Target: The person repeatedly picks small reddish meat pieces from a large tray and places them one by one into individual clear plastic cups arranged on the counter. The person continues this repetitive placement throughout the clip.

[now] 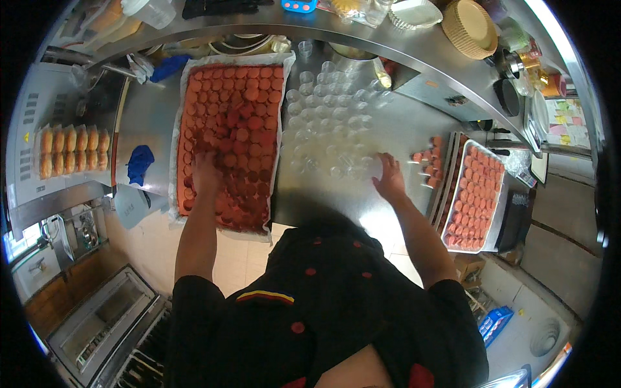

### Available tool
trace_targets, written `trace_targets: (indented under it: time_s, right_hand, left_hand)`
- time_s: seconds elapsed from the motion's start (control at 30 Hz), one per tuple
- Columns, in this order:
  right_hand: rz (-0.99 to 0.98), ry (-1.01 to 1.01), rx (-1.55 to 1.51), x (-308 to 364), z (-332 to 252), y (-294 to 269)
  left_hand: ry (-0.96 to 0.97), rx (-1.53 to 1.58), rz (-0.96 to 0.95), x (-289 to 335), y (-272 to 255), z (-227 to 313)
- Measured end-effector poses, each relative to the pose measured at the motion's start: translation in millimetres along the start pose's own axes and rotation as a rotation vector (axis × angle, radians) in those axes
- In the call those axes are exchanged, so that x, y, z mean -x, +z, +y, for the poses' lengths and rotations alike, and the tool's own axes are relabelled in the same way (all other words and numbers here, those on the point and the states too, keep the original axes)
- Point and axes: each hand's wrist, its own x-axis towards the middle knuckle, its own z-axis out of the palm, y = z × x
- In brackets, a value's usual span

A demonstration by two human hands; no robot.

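Observation:
My left hand [206,173] reaches over the left part of a large paper-lined tray [277,116] on the steel counter. Rows of red round biscuit-like pieces [240,147] fill this tray, some lying loose on top, with dark red powder among them. The left fingers are dim against the red, and whether they grip a piece cannot be made out. Spread fingers show on my right hand [390,180], at the right edge of a group of clear plastic cups [333,123]. Nothing is visible in that hand; it is close to the nearest cups.
At the right stands a metal tray [463,187] of more red pieces, with a few stacked pieces [432,161] beside it. A raised shelf [349,32] with paper baking cases [469,29] spans the back. A blue cloth [140,163] and packaged buns [74,152] are left.

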Motion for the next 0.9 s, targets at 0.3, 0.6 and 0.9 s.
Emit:
trace_targets:
  time_s: [0.3, 0.6, 0.9]
  right_hand:
    - [0.036, 0.149, -0.319, 8, -25, 12]
    - [0.061, -0.158, -0.611, 50, -149, -50]
    - [0.131, -0.327, -0.551, 79, -218, -66]
  left_hand:
    - [-0.081, 0.219, 0.099, 12, 10, -26]
    - [0.237, 1.007, -0.013, 104, -86, 141]
    - [0.723, 0.941, 0.141, 159, -104, 198]
